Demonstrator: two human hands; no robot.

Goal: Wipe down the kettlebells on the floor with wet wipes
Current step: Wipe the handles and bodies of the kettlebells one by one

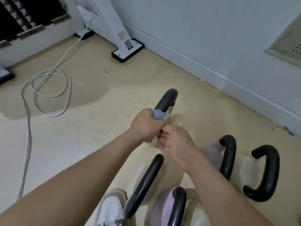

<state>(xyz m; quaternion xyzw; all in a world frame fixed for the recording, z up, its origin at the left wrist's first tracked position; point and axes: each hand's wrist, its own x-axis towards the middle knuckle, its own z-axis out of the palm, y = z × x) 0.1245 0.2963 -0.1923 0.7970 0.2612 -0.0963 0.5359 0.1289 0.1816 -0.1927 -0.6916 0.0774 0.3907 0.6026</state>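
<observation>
far kettlebell [167, 100] stands on the beige floor [97, 128], a little out from the white skirting board [211, 75]. its black handle loop is up; the cream body is mostly hidden behind the hands.
left hand [145, 126] is clamped round the near leg of that handle with the wet wipe [158, 115] bunched in the fist. a grey-blue fold shows at the top, a pale end below.
right hand [175, 144] sits just beside it, fingers curled, touching the left hand. cannot tell whether it pinches the wipe's lower end or holds nothing.
four more bells sit nearer the camera, all black-handled:
- near cream kettlebell [145, 185]
- near lilac kettlebell [162, 207]
- right lilac kettlebell [228, 155]
- rightmost kettlebell [263, 173]

white shoe [112, 207] touches the near cream one. white cable [48, 88] lies coiled on the floor to the left. machine foot [127, 49] stands by the wall.
</observation>
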